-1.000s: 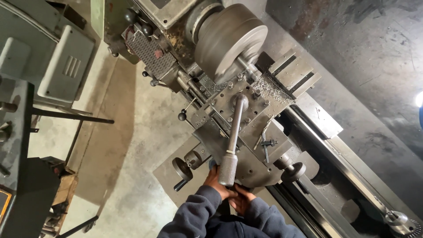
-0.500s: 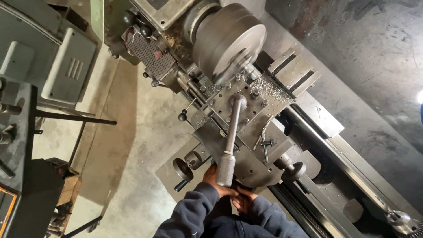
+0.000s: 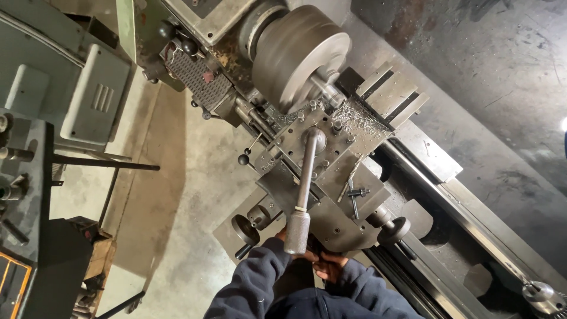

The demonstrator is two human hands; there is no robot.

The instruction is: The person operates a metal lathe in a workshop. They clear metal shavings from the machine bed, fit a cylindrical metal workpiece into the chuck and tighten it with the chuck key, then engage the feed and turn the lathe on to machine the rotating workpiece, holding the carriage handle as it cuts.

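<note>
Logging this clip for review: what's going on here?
A person in dark blue sleeves stands over a grey metal lathe, both hands low at its carriage. The left hand and right hand sit beside the long steel lever handle; their grip is hidden. Metal chips lie near the round grey chuck.

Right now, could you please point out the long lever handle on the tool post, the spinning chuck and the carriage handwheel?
Long lever handle (image 3: pixel 305 177): head view, middle of its bare shaft.
Chuck (image 3: pixel 301 56): head view, on its grey rim.
Carriage handwheel (image 3: pixel 244 230): head view, on its round face.
</note>
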